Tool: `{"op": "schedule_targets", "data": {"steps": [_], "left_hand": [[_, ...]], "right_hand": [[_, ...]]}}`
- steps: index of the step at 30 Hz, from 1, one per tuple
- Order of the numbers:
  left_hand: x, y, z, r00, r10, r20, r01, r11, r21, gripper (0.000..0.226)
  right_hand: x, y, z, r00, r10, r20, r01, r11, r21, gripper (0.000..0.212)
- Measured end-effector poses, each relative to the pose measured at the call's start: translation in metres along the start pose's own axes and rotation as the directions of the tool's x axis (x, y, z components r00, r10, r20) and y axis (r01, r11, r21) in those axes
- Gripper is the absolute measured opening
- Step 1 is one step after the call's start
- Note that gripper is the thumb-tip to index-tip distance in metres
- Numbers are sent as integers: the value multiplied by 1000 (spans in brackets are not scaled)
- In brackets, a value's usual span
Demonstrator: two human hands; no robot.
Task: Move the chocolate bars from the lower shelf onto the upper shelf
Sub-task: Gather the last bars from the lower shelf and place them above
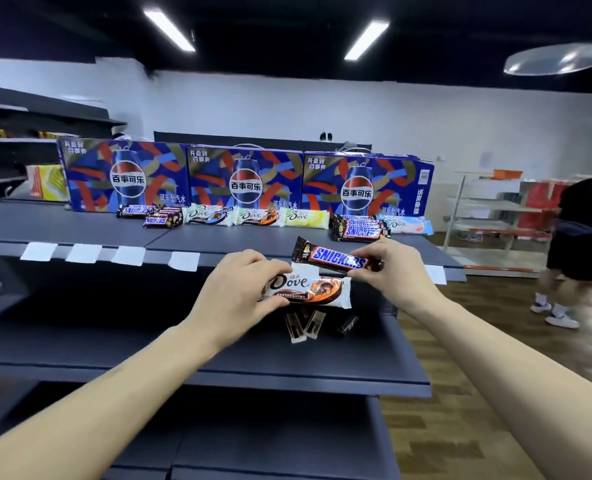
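Note:
My left hand [239,289] grips a white Dove bar [317,289] by its left end, in front of the upper shelf's edge. My right hand [391,271] pinches a brown Snickers bar [332,258] by its right end, just above the Dove bar. Below them, on the lower shelf [218,358], lie a few dark bars [308,323]. The upper shelf [80,230] carries a row of bars: Snickers bars [156,216] at the left, Dove bars [253,216] in the middle, a Snickers pile [360,228] at the right.
Three blue Pepsi cartons [246,181] stand along the back of the upper shelf. White price tags [83,252] hang on its front edge. A person in black [578,230] walks at the right near white racks [495,216]. Another shelving unit [17,133] stands at the left.

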State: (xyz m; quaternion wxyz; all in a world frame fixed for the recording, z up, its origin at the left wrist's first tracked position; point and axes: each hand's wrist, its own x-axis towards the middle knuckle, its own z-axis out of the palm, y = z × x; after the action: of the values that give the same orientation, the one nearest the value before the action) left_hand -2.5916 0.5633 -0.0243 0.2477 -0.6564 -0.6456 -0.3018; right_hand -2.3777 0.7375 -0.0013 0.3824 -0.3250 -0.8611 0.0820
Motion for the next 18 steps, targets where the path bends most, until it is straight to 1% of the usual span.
{"op": "schedule_targets", "data": {"steps": [8,13,18], "left_hand": [[72,-34,51,998,58,11,-57,994,-89,48],[104,-35,85,996,93,2,-92,987,-134,50],[128,-25,115,994,111,-14,-112,987,-115,48]], "right_hand": [[58,41,25,997,73,-22,-74,993,-86,33],[79,73,33,995,94,-20,-96,989,-112,37],[99,113,31,994,114,1,-113,986,-121,36]]}}
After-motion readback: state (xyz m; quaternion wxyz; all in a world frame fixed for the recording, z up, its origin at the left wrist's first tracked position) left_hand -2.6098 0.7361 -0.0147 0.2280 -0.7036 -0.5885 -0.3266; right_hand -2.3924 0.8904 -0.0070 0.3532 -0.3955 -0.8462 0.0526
